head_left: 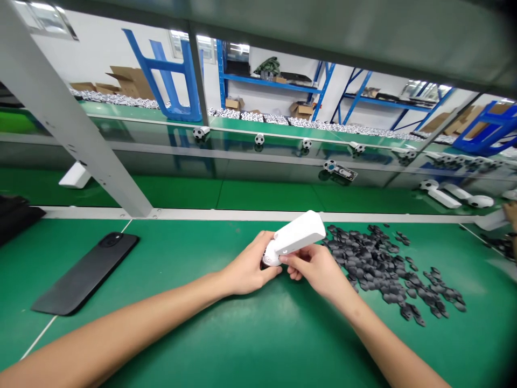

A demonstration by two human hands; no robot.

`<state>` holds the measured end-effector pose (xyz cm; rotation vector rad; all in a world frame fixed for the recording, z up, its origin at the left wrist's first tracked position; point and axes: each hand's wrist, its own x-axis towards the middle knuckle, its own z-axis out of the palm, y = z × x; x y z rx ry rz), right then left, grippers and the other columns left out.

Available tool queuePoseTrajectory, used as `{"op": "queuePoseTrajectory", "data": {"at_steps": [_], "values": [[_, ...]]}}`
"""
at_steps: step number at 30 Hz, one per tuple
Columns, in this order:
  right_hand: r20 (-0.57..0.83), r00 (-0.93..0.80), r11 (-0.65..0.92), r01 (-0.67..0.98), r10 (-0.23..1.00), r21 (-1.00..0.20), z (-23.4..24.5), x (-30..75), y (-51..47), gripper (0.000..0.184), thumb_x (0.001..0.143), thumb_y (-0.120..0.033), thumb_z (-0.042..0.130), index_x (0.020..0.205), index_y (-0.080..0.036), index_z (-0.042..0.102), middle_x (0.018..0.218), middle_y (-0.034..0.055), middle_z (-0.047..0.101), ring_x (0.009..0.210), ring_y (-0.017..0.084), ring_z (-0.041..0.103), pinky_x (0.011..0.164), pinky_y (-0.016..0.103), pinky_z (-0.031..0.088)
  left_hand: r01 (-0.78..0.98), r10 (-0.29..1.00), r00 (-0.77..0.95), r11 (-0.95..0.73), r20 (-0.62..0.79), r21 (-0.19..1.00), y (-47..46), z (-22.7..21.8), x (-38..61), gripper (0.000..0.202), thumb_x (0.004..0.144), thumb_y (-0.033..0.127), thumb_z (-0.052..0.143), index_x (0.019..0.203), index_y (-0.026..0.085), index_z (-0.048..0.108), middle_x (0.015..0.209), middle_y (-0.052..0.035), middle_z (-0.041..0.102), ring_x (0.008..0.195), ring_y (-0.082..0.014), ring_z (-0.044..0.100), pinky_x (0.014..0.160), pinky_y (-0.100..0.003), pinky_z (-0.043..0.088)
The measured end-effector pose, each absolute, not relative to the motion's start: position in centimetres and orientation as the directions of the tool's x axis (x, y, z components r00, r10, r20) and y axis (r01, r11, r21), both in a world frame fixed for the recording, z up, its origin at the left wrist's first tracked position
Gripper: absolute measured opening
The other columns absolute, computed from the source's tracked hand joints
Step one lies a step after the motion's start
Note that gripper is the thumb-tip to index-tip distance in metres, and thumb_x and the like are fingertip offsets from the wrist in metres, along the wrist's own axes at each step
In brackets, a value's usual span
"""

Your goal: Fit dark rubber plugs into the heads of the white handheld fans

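The white plastic handle (298, 233) was held up just left of the heap of dark flat pieces (375, 264), and a slip looked like the main risk. It was gripped only near its round end, so its long body stuck out unsupported toward the heap, and one loosened finger could have let it tip and drop among the pieces, scattering them. A twist could also have strained the join at the round end (270, 257), though fingers hid that join too much to judge. The left hand (246, 264) and the right hand (317, 272) were together, both closed on the handle: the left wrapped around the round end, the right pinching the body just above it. The handle looked smooth and glossy white, with a rounded tip and a small dark mark on its side. Well left of the heap lay a black phone (84, 272), face down, and past its right side a co-worker's hand (510, 214) showed at the edge.
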<state>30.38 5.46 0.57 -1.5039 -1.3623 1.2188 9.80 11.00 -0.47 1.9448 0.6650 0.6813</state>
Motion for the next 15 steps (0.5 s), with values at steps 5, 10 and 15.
{"op": "queuePoseTrajectory", "data": {"at_steps": [5,10,15], "values": [[-0.074,-0.035,-0.055,0.389,0.997,-0.920,0.5,30.3,5.6,0.026,0.092,-0.044,0.071,0.084,-0.019,0.068,0.069,0.0004,0.069,0.060,0.015,0.060,0.057,0.027,0.046,0.166,0.694,0.695,-0.409,0.188,0.898,10.9,0.0,10.0,0.046,0.086,0.019,0.067,0.128,0.022,0.050,0.115,-0.0071,0.061,0.096,-0.0223,0.059,0.080,-0.033,0.049],[0.075,-0.170,0.147,0.460,0.983,-0.875,1.7,30.0,5.3,0.019,0.098,-0.036,0.063,0.090,-0.020,0.069,0.082,0.0015,0.073,0.072,0.017,0.064,0.066,0.027,0.046,0.063,0.721,0.671,-0.289,0.173,0.955,11.2,-0.2,9.8,0.035,0.089,0.037,0.072,0.117,0.022,0.056,0.100,-0.0018,0.062,0.085,-0.0179,0.057,0.075,-0.029,0.047],[0.167,-0.294,0.305,0.526,0.941,-0.794,3.3,31.1,5.0,0.025,0.105,-0.036,0.054,0.123,-0.024,0.068,0.104,0.0029,0.077,0.090,0.018,0.070,0.079,0.027,0.049,0.077,0.849,0.529,-0.035,-0.011,0.996,13.3,-0.6,8.8,0.042,0.088,0.047,0.072,0.119,0.021,0.060,0.097,-0.0033,0.067,0.068,-0.0148,0.054,0.055,-0.024,0.041]]}}
